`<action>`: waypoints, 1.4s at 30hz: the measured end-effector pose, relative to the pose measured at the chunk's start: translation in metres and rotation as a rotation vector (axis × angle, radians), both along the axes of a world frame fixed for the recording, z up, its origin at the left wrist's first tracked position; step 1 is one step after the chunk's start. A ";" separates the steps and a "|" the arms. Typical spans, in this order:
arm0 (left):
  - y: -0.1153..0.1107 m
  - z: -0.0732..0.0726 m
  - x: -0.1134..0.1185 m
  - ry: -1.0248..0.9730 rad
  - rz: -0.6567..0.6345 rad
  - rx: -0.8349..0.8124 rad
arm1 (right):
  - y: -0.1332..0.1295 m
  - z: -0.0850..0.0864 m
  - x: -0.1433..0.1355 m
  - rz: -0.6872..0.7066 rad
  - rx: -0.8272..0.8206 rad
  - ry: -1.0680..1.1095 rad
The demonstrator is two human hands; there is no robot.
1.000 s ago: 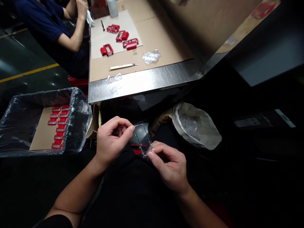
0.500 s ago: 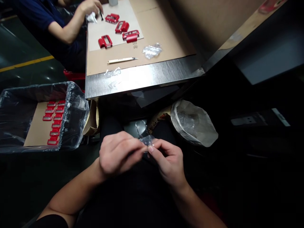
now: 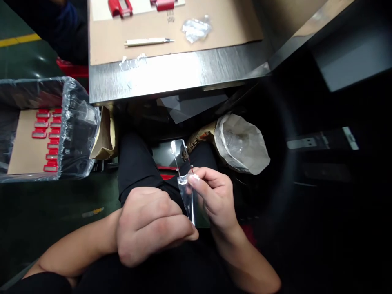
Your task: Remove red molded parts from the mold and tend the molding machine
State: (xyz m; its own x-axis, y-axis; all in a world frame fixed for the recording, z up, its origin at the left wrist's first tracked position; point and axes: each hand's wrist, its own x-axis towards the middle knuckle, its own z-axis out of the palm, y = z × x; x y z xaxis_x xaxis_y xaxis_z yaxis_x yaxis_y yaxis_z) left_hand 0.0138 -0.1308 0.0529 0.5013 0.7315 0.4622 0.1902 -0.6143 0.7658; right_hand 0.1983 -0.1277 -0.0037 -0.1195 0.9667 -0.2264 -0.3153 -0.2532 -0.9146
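Above my lap, my right hand [image 3: 216, 194] pinches a small clear rectangular plastic piece [image 3: 181, 153] with little tabs along its sides. A strip of clear film [image 3: 186, 196] hangs from the piece's lower end, partly lifted off it. Down at the film's lower end, my left hand [image 3: 154, 226] is closed, its thumb and fingers gripping the film. The back of that hand hides the grip itself.
A pen-like tool [image 3: 148, 41] and crumpled clear film [image 3: 196, 29] lie on the cardboard-covered table [image 3: 220, 24], near red frames [image 3: 121, 7]. An open sack [image 3: 241, 143] stands at right. Several red parts sit in the lined bin [image 3: 78, 126] at left.
My left hand has moved down and toward me, drawing the film away from the clear piece, which now shows above my right fingers. The view has tilted downward.
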 end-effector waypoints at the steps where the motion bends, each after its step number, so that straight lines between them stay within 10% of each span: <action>1: -0.002 0.003 -0.001 0.016 0.030 -0.015 | 0.000 0.000 0.000 0.002 0.001 -0.006; 23: 0.007 0.008 -0.012 0.118 0.165 0.111 | -0.001 0.000 0.001 -0.003 0.035 -0.034; 33: 0.019 -0.056 -0.017 0.078 0.122 0.331 | -0.003 -0.002 0.000 -0.049 0.032 -0.035; 42: 0.014 -0.064 -0.017 0.117 -0.045 0.314 | -0.005 0.001 -0.001 -0.007 0.032 0.019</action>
